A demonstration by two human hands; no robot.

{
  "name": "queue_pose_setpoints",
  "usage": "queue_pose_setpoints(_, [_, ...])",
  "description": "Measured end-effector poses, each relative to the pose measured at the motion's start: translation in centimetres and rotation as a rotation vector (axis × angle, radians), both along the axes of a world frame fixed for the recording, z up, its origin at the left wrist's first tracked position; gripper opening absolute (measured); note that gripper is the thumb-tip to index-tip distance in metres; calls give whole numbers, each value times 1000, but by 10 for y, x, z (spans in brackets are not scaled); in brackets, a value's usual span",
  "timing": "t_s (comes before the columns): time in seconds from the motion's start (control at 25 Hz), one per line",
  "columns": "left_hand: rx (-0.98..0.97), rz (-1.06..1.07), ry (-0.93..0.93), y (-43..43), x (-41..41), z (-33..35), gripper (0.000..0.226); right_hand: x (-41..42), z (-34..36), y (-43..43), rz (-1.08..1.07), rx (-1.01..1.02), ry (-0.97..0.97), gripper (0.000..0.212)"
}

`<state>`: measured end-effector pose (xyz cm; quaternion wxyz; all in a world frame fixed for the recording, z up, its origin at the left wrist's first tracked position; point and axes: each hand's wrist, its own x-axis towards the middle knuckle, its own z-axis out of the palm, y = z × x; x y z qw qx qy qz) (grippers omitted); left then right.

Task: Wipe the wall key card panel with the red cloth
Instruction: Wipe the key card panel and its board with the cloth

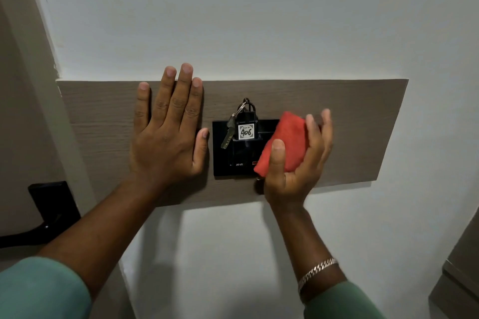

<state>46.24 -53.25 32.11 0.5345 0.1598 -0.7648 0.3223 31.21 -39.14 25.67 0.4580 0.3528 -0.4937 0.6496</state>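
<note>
A black key card panel (228, 160) is mounted on a grey-brown wooden board (357, 122) on the white wall. A black key tag labelled 406 (245, 132) stands in its slot, with a metal key (227, 137) hanging on a ring at its left. My right hand (298, 163) grips a folded red cloth (287, 142) held against the panel's right side, covering that edge. My left hand (168, 134) lies flat on the board just left of the panel, fingers spread, thumb close to the panel's left edge.
A black door handle and plate (51, 207) sit at the lower left on a beige door. A wood-grain cabinet edge (461, 274) shows at the lower right. Plain white wall (259, 21) surrounds the board.
</note>
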Motion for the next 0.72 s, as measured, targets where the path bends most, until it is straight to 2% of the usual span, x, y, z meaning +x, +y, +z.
queue_pose_setpoints(0.2, [-11,13,8,-2,-1,-2,73,-13,23,16,-105,316,328,37])
queue_pose_setpoints(0.52, [-18,34,0,0,1,0,74,-25,45,54,-132,621,525,36])
queue_pose_setpoints(0.64, [-8,33,-5,1,2,1,74,-34,45,64,-144,619,494,36])
queue_pose_setpoints(0.72, [-5,26,-1,2,2,1,73,-33,37,66,-98,443,303,37])
